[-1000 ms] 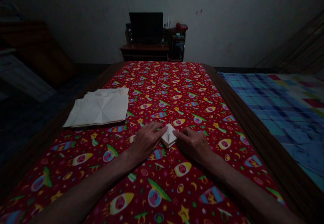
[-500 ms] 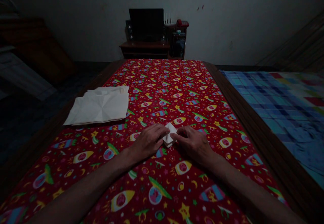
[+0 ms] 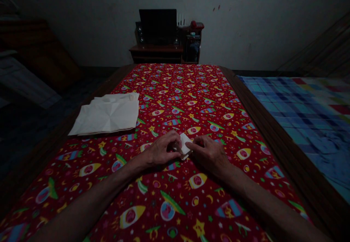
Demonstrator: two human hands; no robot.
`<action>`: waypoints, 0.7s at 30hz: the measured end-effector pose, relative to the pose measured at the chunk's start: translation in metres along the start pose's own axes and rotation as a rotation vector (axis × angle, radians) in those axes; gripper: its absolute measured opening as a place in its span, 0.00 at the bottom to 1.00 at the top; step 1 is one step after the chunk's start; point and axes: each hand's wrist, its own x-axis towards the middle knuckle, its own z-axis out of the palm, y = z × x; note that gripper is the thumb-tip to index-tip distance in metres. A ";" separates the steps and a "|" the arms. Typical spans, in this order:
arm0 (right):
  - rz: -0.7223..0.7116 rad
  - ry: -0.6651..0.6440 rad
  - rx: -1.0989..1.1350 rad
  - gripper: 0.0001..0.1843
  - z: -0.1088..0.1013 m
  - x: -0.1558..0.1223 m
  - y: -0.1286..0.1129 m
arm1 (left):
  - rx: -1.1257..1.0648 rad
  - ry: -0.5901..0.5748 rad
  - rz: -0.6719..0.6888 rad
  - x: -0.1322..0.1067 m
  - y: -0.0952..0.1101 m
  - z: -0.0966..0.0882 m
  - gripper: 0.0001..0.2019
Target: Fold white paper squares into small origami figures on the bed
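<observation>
A small folded piece of white paper lies between my hands on the red patterned cloth. From the left, my left hand pinches its edge, thumb and fingers closed around a flap. My right hand grips the opposite side, its thumb on top of the paper and the other fingers curled beside it. Several layers show along the near edge of the folded paper. Some of the fingertips are hidden behind the paper or in shadow.
A stack of creased white paper sheets lies to the left on the cloth. Dark wooden edges border it. Beyond the far end stands a desk with a black monitor. At right is a blue checked cloth.
My left hand has shifted from resting across the paper's left side to pinching a flap, its thumb now lower and apart from the fingers. The right thumb has slid slightly right.
</observation>
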 end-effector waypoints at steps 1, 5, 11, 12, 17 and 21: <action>0.006 -0.026 0.009 0.14 -0.001 0.000 0.000 | -0.030 0.002 -0.001 0.001 -0.001 -0.001 0.07; 0.178 -0.197 0.218 0.11 -0.007 0.006 -0.004 | -0.076 0.017 0.019 0.001 -0.004 -0.003 0.05; 0.357 -0.324 0.369 0.16 -0.008 0.009 -0.008 | -0.018 0.038 0.026 0.001 -0.004 -0.001 0.12; 0.329 -0.334 0.377 0.14 -0.007 0.008 -0.007 | -0.007 0.043 0.021 0.000 -0.004 0.000 0.15; 0.004 -0.231 0.247 0.12 -0.003 0.002 -0.003 | 0.028 0.059 0.058 -0.002 -0.007 0.004 0.13; -0.095 -0.063 0.151 0.10 -0.002 0.001 -0.002 | 0.105 0.024 0.123 -0.005 -0.006 0.005 0.07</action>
